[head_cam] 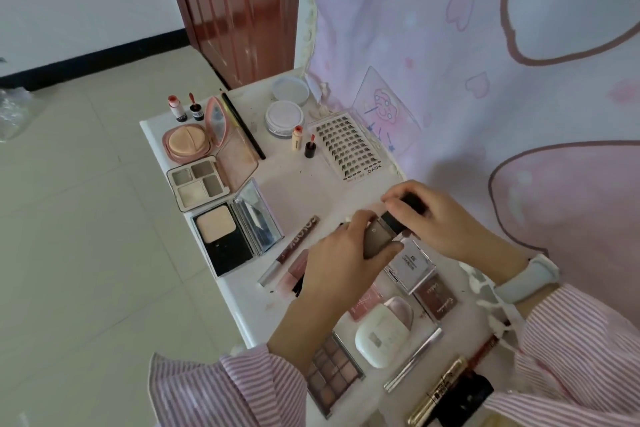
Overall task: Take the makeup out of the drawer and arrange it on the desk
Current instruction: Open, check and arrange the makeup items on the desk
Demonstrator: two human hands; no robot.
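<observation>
Fingers (356,222) of the left hand (341,253) curl round the grey-brown body of a small rectangular makeup case (379,236), thumb along its near side, while the right hand (440,222) pinches the case's glossy black end from above, its fingertips bent down over the cap. Both hands hold the case just above the middle of the white worktop (298,191), wrists angled inward from striped pink sleeves; a pale blue band (526,277) circles the right wrist.

Bare worktop shows only in a patch between the hands and the lash tray (348,149), and in a thin strip along the left edge, where a black powder compact (225,241) with its mirrored lid up sits close to the rim. Beyond that edge the tiled floor (86,218) drops away open. Along the right side a pink printed curtain (485,62) hangs against the worktop.

A round peach cushion puff (187,142) in a pink case, a four-pan pale palette (199,184) and two round clear-lidded jars (284,116) fill the far part. Nearer lie a smooth white oval compact (381,334), a matte brown eyeshadow palette (332,371) half under the left forearm, a small silver box (412,262) and a gold mascara tube (438,392).
</observation>
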